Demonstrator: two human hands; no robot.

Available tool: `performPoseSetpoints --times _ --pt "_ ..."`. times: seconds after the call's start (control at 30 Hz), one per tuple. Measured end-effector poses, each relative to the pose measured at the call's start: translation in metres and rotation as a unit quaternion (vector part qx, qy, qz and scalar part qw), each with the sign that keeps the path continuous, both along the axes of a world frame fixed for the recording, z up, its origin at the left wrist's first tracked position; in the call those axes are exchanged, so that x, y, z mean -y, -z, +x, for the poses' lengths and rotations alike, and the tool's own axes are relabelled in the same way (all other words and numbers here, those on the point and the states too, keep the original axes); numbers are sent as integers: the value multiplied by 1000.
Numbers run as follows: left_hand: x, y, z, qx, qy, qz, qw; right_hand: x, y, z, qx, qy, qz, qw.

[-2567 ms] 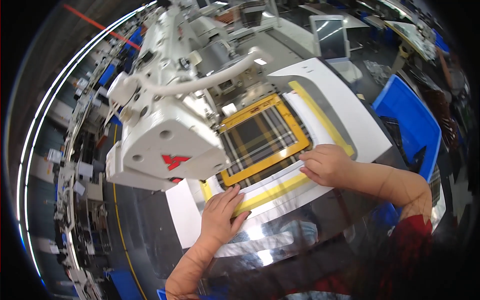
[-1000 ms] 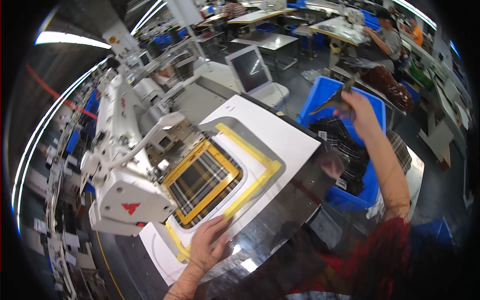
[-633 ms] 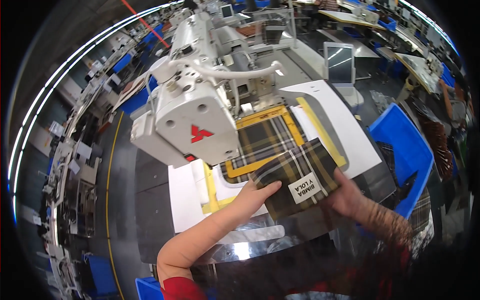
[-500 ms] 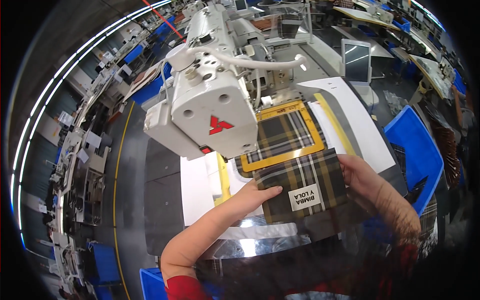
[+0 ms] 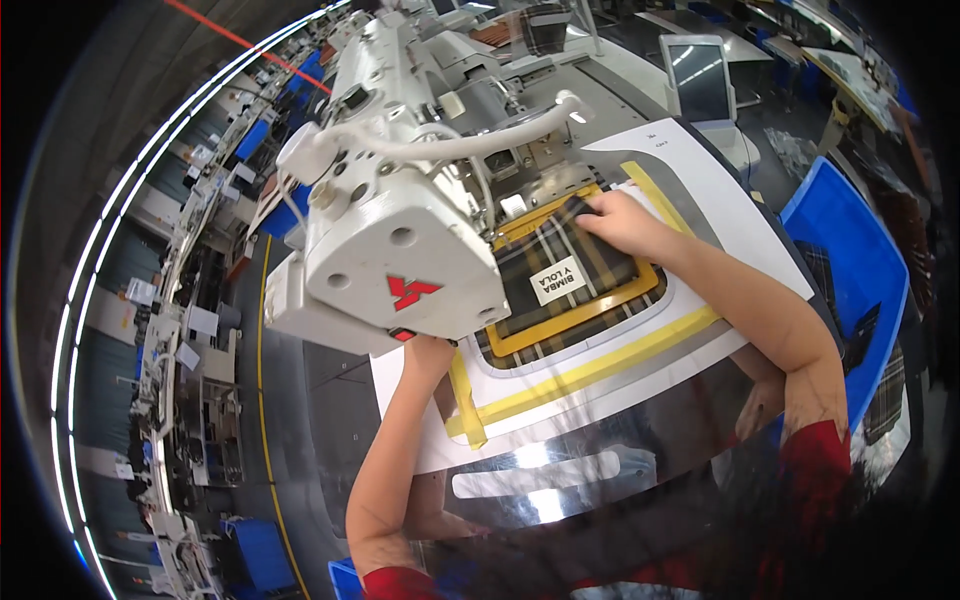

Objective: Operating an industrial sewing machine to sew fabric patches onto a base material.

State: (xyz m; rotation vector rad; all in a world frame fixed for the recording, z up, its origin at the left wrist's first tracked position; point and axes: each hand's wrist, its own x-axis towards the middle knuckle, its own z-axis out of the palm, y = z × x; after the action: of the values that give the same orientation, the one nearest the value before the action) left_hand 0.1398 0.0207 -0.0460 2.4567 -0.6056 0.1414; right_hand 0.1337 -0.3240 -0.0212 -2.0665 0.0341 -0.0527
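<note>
A dark plaid fabric piece (image 5: 602, 268) with a small white label (image 5: 557, 282) lies within a yellow frame (image 5: 575, 324). More plaid cloth shows below the frame's near edge. My right hand (image 5: 622, 226) is closed on the piece's far right corner, thumb and fingers pinching the cloth. Next to the frame's left side stands the white head of a sewing machine (image 5: 400, 255). My left hand (image 5: 431, 352) reaches up behind the lower edge of this head, which hides its fingers.
White sheeting edged with yellow tape (image 5: 600, 372) surrounds the frame on a shiny metal plate (image 5: 535, 480). To the right sits a blue bin (image 5: 850, 260) with plaid cloth in and beside it. A screen (image 5: 700, 80) stands at the far right of the machine table.
The plaid piece has moved away from me, from in front of the yellow frame to inside it. My right hand went with it; my left hand let go and moved left under the machine head.
</note>
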Motion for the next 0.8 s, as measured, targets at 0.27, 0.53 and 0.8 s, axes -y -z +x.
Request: performPoseSetpoints --times 0.27,0.53,0.8 --pt "43 11 14 69 163 -45 983 -8 -7 -10 -23 -9 -17 1000" --pt "37 4 10 130 159 -20 979 -36 -10 -37 352 -73 -196 912" --pt "44 -8 2 72 153 -58 984 -86 3 -62 299 -283 -226 883"
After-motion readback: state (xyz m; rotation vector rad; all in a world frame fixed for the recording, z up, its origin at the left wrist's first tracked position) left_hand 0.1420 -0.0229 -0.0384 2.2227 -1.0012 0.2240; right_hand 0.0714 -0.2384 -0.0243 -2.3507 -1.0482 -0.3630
